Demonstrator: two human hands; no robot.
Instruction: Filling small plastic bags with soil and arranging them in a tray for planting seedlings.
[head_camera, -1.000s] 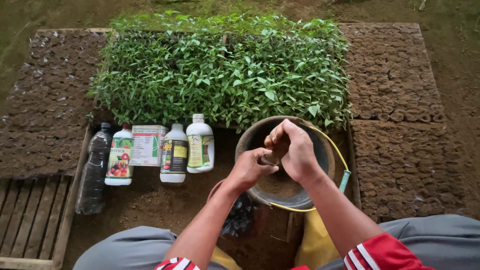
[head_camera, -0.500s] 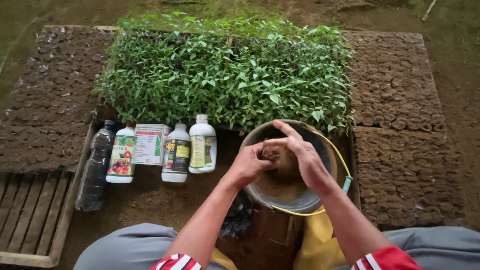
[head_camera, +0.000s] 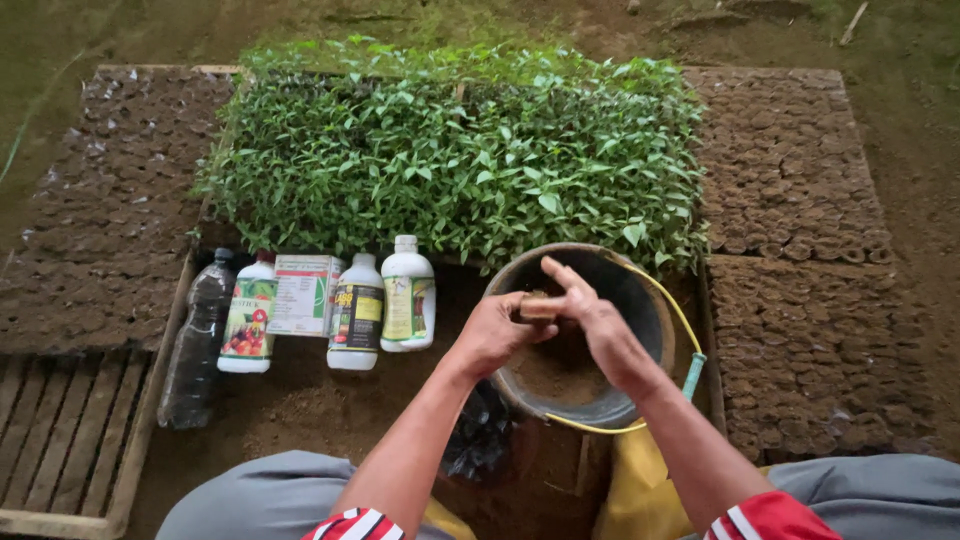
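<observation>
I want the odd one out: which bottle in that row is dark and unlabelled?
The leftmost bottle, clear-walled with dark contents and no label; the three other bottles are white with coloured labels.

Your hands (head_camera: 545, 320) meet over the bucket (head_camera: 640, 300) at 6 o'clock; seedlings (head_camera: 450, 160) lie at 12, 4 bottles (head_camera: 355, 310) at 9, soil trays (head_camera: 800, 300) at 3.

Row of containers on soil left of bucket, just below seedling bed.
- Clear dark plastic bottle (head_camera: 197, 340), far left, unlabelled, lying tilted along wooden frame edge.
- White bottle (head_camera: 248, 315), label green with red fruit picture.
- Small carton box (head_camera: 303, 294), white with green and red print.
- White bottle (head_camera: 356, 312), dark label with yellow.
- White bottle (head_camera: 407, 294), green-yellow label, nearest bucket.
</observation>
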